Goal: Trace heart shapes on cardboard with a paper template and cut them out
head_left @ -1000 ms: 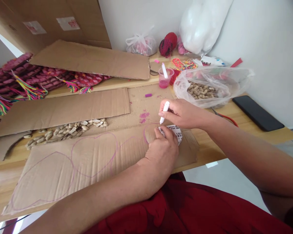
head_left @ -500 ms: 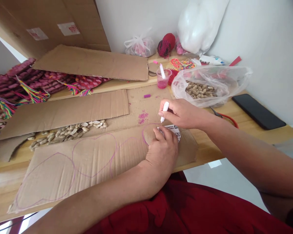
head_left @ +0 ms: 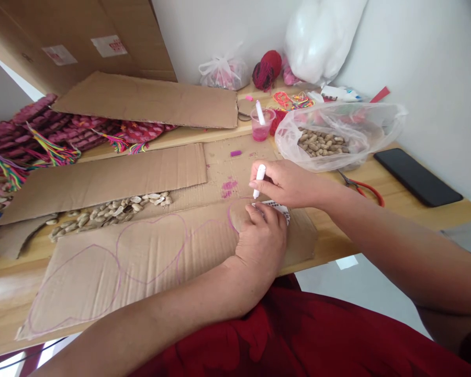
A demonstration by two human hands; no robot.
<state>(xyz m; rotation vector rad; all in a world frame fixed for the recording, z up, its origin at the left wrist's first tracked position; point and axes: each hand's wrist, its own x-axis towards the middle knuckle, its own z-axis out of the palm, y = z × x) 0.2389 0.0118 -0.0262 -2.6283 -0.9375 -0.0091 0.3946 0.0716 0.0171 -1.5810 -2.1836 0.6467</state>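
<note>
My right hand (head_left: 284,180) pinches a white marker (head_left: 259,180), its tip down at the upper edge of a cardboard cutout (head_left: 239,215). My left hand (head_left: 265,235) presses that cutout down with bent fingers and covers much of it. A printed white label (head_left: 280,209) shows on the cutout beside the fingers. Both lie on a long strip of corrugated cardboard (head_left: 215,251). Purple heart-shaped outlines (head_left: 153,248) are drawn along the strip to the left.
Peanut shells (head_left: 102,213) lie behind the strip, near another cardboard piece (head_left: 113,178). A purple cap (head_left: 235,153) and a plastic cup (head_left: 261,131) with pink liquid stand beyond. On the right are a bag of peanuts (head_left: 324,142), orange-handled pliers or scissors (head_left: 367,188) and a phone (head_left: 418,177).
My right hand has shifted slightly left with the marker, whose tip is now nearer my left fingers. My left hand stays in place on the cutout.
</note>
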